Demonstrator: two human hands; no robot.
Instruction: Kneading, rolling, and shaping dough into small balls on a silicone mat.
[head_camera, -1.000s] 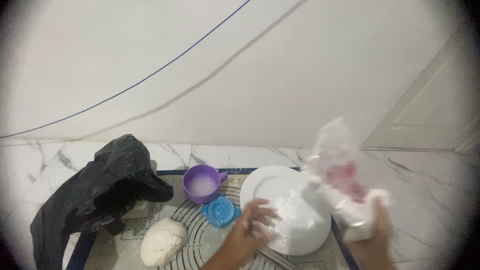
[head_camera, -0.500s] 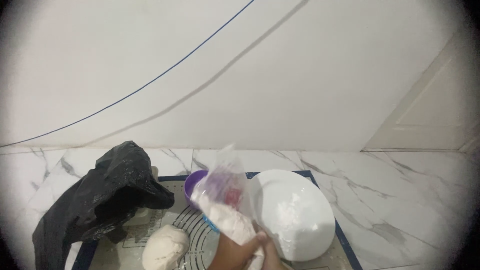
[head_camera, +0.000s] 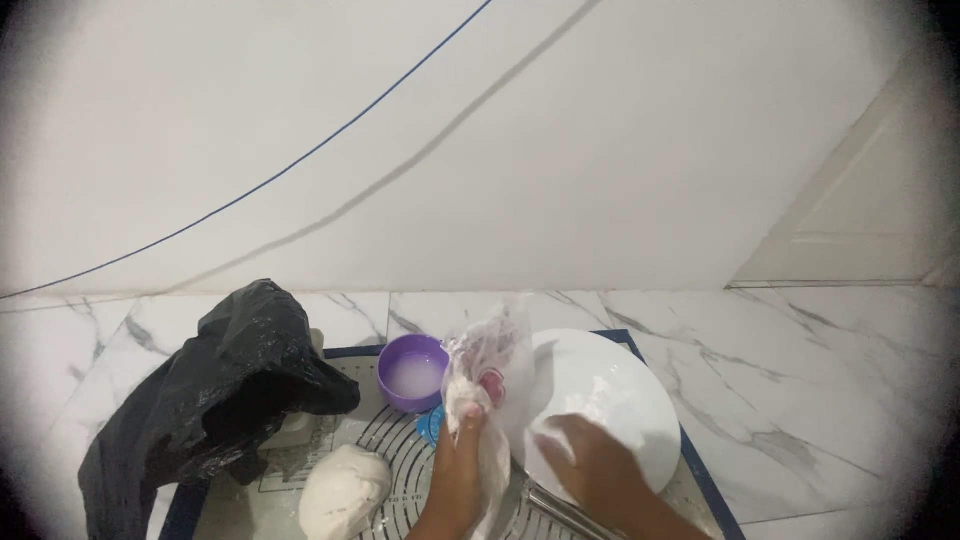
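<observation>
My left hand (head_camera: 462, 455) grips a clear plastic bag of white flour (head_camera: 492, 362) by its lower part and holds it upright over the mat, between the purple cup and the plate. My right hand (head_camera: 588, 462) rests with spread, floury fingers on the near side of a white plate (head_camera: 625, 395) dusted with flour. A ball of white dough (head_camera: 345, 490) lies on the mat to the left of my left arm.
A purple cup (head_camera: 412, 372) with white liquid stands behind a small blue lid (head_camera: 431, 427). A crumpled black plastic bag (head_camera: 215, 395) lies at the left. The blue-edged baking mat (head_camera: 395, 455) lies on a marble floor, and a metal utensil (head_camera: 558, 510) lies near the plate.
The flour bag has moved from the right side, across the plate, to the left of it, and is now in my left hand. My right hand has come down onto the plate.
</observation>
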